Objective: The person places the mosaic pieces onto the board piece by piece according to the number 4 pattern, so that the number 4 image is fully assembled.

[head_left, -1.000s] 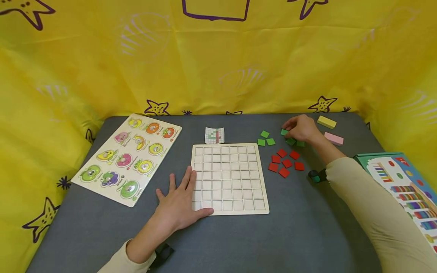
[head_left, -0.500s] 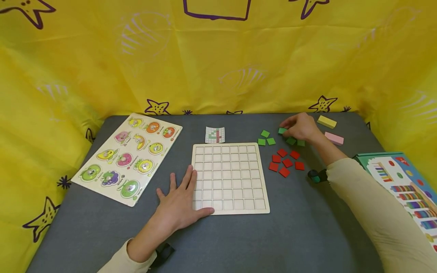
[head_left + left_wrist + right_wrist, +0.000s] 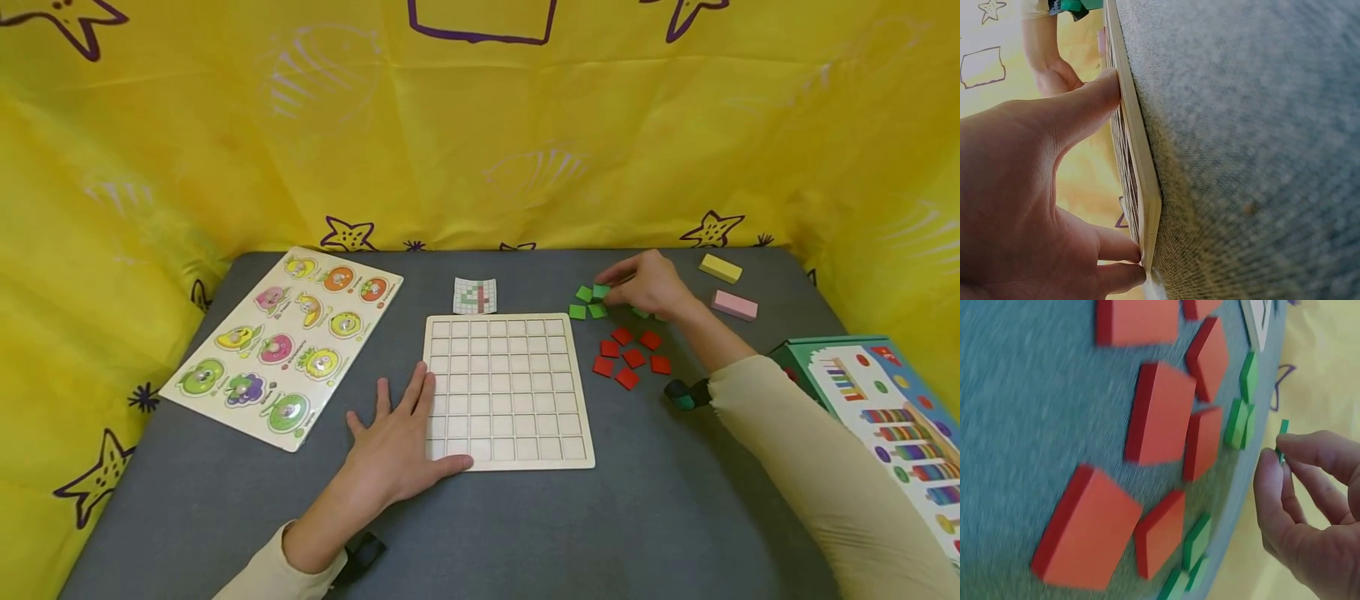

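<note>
My left hand (image 3: 393, 450) lies with spread fingers on the lower left corner of a pale wooden grid board (image 3: 510, 392); in the left wrist view its thumb and fingertips touch the board's edge (image 3: 1141, 181). Between thumb and fingers my right hand (image 3: 651, 285) pinches a green square tile (image 3: 601, 292), seen nearly edge-on as a thin green tile (image 3: 1283, 434) in the right wrist view. Just left of it lie several loose green tiles (image 3: 577, 312). More green tiles sit partly hidden under the right hand. Several red tiles (image 3: 633, 358) are scattered nearer the board.
A small patterned grid card (image 3: 475, 296) sits behind the board. To the left is a fruit puzzle board (image 3: 285, 350). A yellow block (image 3: 721, 268) and a pink block (image 3: 735, 305) lie at the back right, and a colourful box (image 3: 885, 417) at the right edge.
My right hand has moved left with the pinched green tile, from the right-hand group of green tiles toward the left-hand one. The left hand stays in place on the board.
</note>
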A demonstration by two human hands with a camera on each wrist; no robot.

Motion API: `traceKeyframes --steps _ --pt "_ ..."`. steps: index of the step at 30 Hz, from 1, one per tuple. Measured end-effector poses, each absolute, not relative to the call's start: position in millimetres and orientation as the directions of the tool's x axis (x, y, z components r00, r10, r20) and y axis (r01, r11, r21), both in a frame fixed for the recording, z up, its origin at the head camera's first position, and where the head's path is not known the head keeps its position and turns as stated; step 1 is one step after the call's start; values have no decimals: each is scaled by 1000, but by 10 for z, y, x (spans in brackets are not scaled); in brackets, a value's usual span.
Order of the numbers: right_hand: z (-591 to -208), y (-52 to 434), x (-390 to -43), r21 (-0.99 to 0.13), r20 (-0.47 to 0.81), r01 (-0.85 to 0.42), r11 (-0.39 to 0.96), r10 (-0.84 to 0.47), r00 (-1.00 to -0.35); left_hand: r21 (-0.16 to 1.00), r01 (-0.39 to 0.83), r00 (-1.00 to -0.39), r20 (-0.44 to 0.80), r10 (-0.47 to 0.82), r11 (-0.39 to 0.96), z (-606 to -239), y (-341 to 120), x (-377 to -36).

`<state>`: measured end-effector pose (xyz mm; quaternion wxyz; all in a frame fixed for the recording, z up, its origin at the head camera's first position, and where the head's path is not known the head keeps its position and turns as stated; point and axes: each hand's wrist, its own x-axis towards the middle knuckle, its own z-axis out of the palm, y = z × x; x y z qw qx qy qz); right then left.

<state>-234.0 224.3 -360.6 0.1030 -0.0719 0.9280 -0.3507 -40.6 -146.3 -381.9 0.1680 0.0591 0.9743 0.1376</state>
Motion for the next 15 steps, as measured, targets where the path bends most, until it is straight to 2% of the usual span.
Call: traceKeyframes --steps 15 --pt "-3596 1875 -2193 -736 -200 -28 676 -257 -945 281 78 -939 -302 165 957 -3827 -1457 -407"
